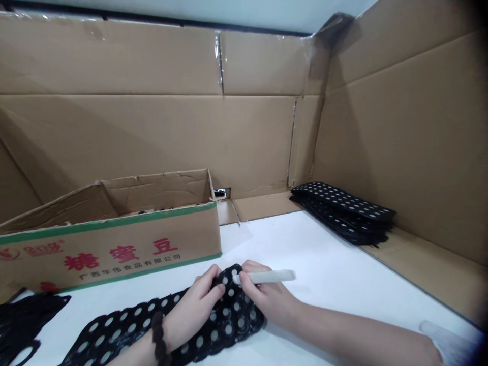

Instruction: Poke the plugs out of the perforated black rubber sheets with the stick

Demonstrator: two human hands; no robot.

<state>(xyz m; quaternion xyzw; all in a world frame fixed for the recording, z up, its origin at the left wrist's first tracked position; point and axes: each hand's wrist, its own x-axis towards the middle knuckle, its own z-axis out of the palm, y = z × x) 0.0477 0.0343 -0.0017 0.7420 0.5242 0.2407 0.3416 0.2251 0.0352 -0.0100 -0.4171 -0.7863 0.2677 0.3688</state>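
Observation:
A long black sheet with rows of pale round dots [223,333] lies on the white tabletop in front of me, its far end raised a little. My left hand [194,307] is closed on the upper edge of that end, thumb on top. At the right corner my right hand [269,295] pinches a flat white stick [272,276] between thumb and fingers. The stick's left tip meets the dotted surface, and its other end points right. Whether the right fingers also grip the sheet underneath is hidden.
An open cardboard box [152,241] with green edging and red lettering stands at left. Black pieces [26,325] lie at the lower left. A stack of dotted black sheets [345,211] rests at right. Cardboard walls [160,132] enclose the back and right side.

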